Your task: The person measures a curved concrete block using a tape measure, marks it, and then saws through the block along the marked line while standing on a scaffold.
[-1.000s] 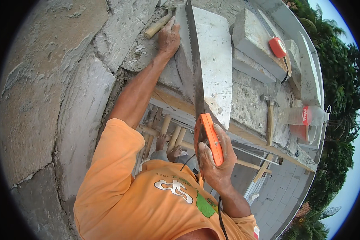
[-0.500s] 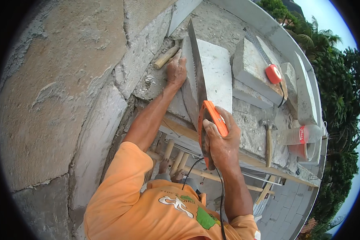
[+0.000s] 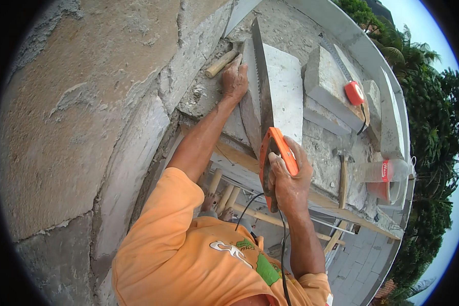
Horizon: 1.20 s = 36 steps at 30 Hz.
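Observation:
My right hand (image 3: 291,178) is wrapped round the orange-and-black handle (image 3: 281,153) of a handsaw. Its long toothed blade (image 3: 264,86) points away from me and lies along a pale concrete block (image 3: 284,92), standing on edge against it. How deep the teeth sit is hard to see. Left of the blade, my left hand (image 3: 234,83) lies against the block's side with fingers stretched forward; their tips are partly hidden. Just beyond those fingers, a tool's round wooden handle (image 3: 222,64) rests on the rubble, its head out of sight.
To the right are stacked blocks (image 3: 327,86), a red tape measure (image 3: 354,93) with its blade drawn out, a hammer (image 3: 344,178), and a clear bottle (image 3: 387,171) by a reddish container (image 3: 382,192). A rough stone wall (image 3: 86,117) rises at left. Bamboo poles (image 3: 229,199) show below the ledge.
The whole view has shifted slightly, so the block, saw and hands appear a little farther right and up. Both hands keep nearly the same places, and the saw still lies along the block.

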Each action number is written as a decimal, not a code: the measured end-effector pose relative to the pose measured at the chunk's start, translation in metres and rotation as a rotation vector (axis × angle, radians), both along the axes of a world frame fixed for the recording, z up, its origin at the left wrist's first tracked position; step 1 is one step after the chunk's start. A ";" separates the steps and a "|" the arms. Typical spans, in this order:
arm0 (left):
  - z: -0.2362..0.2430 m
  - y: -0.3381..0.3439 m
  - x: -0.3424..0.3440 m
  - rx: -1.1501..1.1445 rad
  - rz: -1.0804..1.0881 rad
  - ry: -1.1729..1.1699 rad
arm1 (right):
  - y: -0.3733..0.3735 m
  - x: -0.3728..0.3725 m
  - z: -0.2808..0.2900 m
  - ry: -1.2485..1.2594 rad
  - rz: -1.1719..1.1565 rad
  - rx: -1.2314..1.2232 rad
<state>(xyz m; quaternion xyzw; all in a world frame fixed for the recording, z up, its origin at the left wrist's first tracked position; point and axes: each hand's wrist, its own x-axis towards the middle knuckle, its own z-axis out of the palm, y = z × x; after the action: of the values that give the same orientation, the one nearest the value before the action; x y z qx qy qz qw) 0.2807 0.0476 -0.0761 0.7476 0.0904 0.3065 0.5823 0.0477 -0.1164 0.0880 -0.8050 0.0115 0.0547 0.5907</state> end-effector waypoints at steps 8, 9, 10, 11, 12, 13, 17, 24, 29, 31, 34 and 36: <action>-0.021 0.012 0.039 0.260 0.087 -0.213 | -0.009 -0.016 0.001 0.025 -0.039 -0.088; -0.021 0.015 0.042 0.268 0.088 -0.202 | -0.005 -0.003 -0.002 0.063 -0.044 -0.072; -0.026 0.013 0.034 0.273 0.081 -0.176 | -0.003 -0.004 -0.010 0.018 -0.039 -0.089; 0.005 -0.004 0.014 0.030 -0.010 0.022 | -0.011 -0.015 -0.012 0.000 -0.069 -0.107; 0.005 -0.001 0.011 0.031 -0.006 0.024 | -0.012 -0.026 -0.011 -0.027 -0.061 -0.113; 0.008 0.007 0.017 0.061 0.033 -0.072 | -0.016 -0.050 -0.003 -0.018 -0.038 -0.091; -0.002 0.005 0.018 0.073 0.043 -0.075 | -0.026 -0.083 -0.008 -0.278 0.050 -0.210; 0.004 0.005 0.016 0.025 0.010 -0.047 | -0.014 -0.045 -0.009 -0.212 0.020 -0.279; -0.027 0.011 0.034 0.221 0.084 -0.174 | -0.034 -0.103 -0.017 -0.230 0.055 -0.238; -0.017 0.004 0.031 0.257 0.076 -0.211 | -0.021 -0.084 -0.012 -0.172 0.006 -0.194; -0.006 0.003 0.021 0.121 0.029 -0.092 | -0.018 -0.059 -0.014 -0.017 -0.049 -0.115; -0.006 0.009 0.019 0.195 0.018 -0.139 | -0.011 -0.061 -0.013 -0.062 -0.007 -0.185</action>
<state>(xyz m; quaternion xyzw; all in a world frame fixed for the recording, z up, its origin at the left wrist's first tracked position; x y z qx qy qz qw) 0.2993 0.0571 -0.0817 0.7769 0.0261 0.3700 0.5088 -0.0136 -0.1271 0.0746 -0.8574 0.0011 0.0266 0.5140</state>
